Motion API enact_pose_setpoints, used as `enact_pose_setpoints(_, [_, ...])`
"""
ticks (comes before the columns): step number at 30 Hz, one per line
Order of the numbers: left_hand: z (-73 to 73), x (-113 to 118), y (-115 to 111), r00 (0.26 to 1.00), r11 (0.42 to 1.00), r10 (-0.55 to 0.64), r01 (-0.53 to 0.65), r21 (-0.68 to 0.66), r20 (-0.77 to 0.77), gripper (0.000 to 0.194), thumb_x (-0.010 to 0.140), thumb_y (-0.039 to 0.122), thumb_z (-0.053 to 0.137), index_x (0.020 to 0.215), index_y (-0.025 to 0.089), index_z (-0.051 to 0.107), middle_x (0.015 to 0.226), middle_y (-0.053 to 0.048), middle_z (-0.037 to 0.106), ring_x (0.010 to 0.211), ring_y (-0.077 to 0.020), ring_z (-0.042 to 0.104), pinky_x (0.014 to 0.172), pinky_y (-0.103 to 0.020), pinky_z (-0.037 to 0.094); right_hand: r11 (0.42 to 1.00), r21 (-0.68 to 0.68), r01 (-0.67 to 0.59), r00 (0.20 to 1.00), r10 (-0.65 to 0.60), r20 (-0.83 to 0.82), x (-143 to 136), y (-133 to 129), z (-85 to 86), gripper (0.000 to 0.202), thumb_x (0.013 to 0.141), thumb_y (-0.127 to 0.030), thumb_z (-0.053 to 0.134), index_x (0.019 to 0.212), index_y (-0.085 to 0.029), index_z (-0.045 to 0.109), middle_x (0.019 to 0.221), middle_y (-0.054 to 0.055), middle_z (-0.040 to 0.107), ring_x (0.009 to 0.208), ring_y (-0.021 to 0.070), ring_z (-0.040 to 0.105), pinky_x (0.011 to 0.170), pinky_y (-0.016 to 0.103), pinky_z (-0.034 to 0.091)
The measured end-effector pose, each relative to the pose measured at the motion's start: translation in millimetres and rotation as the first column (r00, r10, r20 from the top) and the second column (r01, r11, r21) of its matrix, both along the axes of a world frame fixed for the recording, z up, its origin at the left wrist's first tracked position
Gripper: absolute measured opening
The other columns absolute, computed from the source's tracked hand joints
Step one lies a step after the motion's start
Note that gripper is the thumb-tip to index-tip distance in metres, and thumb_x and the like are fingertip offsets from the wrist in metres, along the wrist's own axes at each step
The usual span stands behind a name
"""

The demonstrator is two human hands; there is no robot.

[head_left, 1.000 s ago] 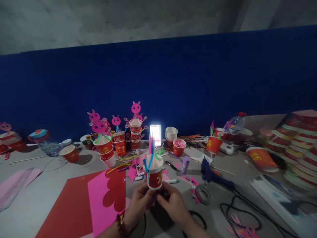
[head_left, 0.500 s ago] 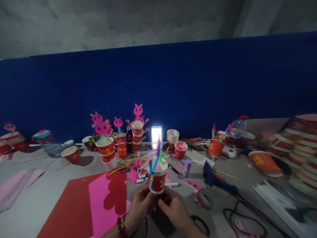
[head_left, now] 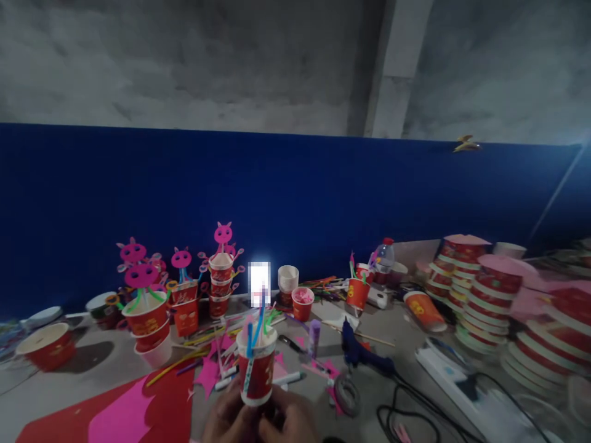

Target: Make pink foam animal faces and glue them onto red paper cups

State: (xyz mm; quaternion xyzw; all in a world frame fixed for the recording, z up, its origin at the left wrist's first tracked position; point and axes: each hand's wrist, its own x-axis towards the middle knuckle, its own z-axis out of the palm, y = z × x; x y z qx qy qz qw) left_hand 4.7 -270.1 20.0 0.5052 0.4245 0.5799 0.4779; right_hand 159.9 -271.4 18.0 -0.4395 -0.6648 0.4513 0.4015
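Note:
A red paper cup (head_left: pixel 257 375) with a white rim stands upright between my hands, low in the middle of the view. Blue, pink and green pipe cleaners (head_left: pixel 261 320) rise out of it, and a blue one bends over the rim. My left hand (head_left: pixel 229 417) is closed on the lower left of the cup. On the other side, my right hand (head_left: pixel 290 418) grips its base, with the thumb at the bottom edge. The fingers behind and under the cup are hidden.
Pink-faced cup figures (head_left: pixel 141 307) stand at the left, over red and pink sheets (head_left: pixel 127 411). A blue glue gun (head_left: pixel 362 352) with a cord, a roll of tape (head_left: pixel 346 394) and a power strip (head_left: pixel 455 384) lie right. Stacked red paper bowls (head_left: pixel 489 301) stand further right.
The camera view has turned to the right and tilted up, so the table things sit further left and lower. Both hands still hold the cup; more stacked bowls show at the right.

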Motion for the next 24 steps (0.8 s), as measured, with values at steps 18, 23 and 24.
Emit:
enact_pose_setpoints(18, [-16.9,9.5,-4.8,0.997,0.998,0.043,-0.046,0.052,0.061,0.039,0.070,0.050,0.080,0.095,0.020,0.078,0.085,-0.010,0.074,0.085,-0.0284,0.067,0.076,-0.036,0.056,0.993,0.104,-0.055,0.983,0.036,0.178,6.6,6.9,-12.1,0.031,0.081,-0.033,0.057,0.103,-0.023,0.076,0.087,0.006,0.078,0.076,0.0237,0.067,0.070,0.028,0.050])
enact_pose_setpoints(23, [-27.3,5.4,-0.1,0.996,0.997,-0.053,0.050,0.051,0.076,0.043,0.072,0.051,0.079,0.099,0.018,0.076,0.080,-0.009,0.073,0.083,-0.0269,0.067,0.072,-0.035,0.056,0.992,0.093,-0.090,0.995,0.086,0.050,6.3,6.1,-4.7,0.033,0.083,-0.038,0.055,0.105,-0.023,0.075,0.091,0.007,0.078,0.079,0.0244,0.068,0.075,0.031,0.052])
enact_pose_setpoints(24, [-26.0,5.6,-0.5,0.995,0.997,-0.064,0.061,0.043,0.079,0.043,0.071,0.052,0.079,0.097,0.017,0.076,0.078,-0.009,0.072,0.080,-0.0262,0.066,0.069,-0.034,0.056,0.992,0.095,-0.083,0.996,0.078,0.050,6.3,5.7,-4.5,0.033,0.083,-0.040,0.055,0.104,-0.024,0.075,0.091,0.006,0.078,0.079,0.0249,0.068,0.075,0.032,0.052])
